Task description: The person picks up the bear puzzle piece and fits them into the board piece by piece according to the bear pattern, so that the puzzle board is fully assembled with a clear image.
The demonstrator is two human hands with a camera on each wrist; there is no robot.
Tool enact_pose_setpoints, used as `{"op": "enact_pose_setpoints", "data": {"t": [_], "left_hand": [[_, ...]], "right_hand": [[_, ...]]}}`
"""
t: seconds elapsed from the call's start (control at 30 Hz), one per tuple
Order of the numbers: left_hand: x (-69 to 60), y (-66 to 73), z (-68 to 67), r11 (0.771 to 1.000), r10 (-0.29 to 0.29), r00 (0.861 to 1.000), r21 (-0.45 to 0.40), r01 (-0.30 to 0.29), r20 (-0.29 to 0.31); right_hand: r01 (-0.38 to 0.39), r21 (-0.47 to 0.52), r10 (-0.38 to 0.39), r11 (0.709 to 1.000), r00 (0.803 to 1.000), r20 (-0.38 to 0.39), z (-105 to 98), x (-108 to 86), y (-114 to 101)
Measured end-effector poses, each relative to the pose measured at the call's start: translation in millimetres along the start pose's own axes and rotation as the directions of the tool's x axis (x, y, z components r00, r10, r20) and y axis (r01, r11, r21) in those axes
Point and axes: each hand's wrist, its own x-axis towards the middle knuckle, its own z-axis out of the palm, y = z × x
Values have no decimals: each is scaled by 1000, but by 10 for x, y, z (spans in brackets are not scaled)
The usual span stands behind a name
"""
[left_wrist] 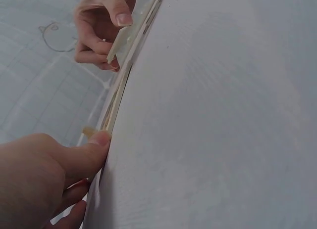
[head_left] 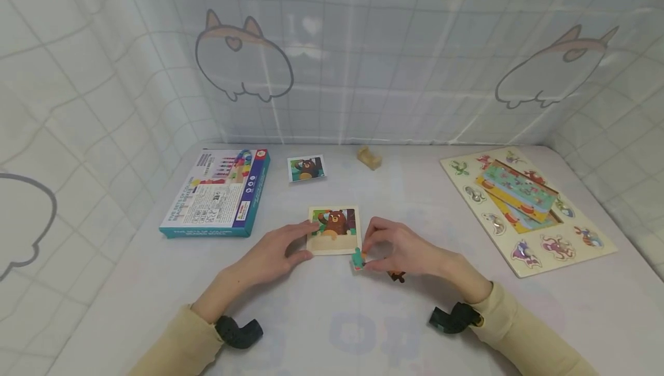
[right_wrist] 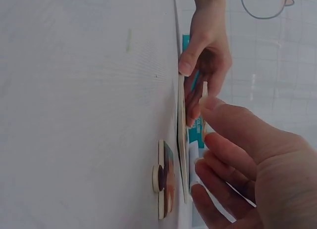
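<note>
Back wall (head_left: 394,64) pale, wrinkled, grid-printed — two cartoon animal outlines (head_left: 244,67), vertical streaks of glare (head_left: 354,1). Side walls (head_left: 67,76) gridded likewise. Tabletop (head_left: 415,191) whitish, faintly printed.

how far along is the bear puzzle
Perhaps halfway. Done: the bear picture's upper part sits in the tray. In hand: the right hand pinches a teal piece near the tray's lower right corner, while the left hand touches the tray's left side. Remaining: the tray's lower strip shows bare wood, and at least one loose piece lies by the right hand.
</note>
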Motion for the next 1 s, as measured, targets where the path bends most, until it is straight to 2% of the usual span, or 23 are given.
{"op": "enact_pose_setpoints", "data": {"t": [0.37,0.5,0.77,1.0], "left_hand": [[6,-33,-25,1000,24,1000,-14,-24,18],[2,-49,-29,999,29,999,-22,-29,26],[17,-43,-36,999,26,999,-41,-24,35],[29,-77,-18,998,42,999,-50,-41,26]], "right_hand": [[2,-13,-4,1000,995,-104,56,140,-13],[7,-29,-10,1000,993,-115,85,258,-70],[-67,-72,57,995,989,-133,180,473,-108],[-66,-74,56,995,990,-133,267,617,-108]]}}
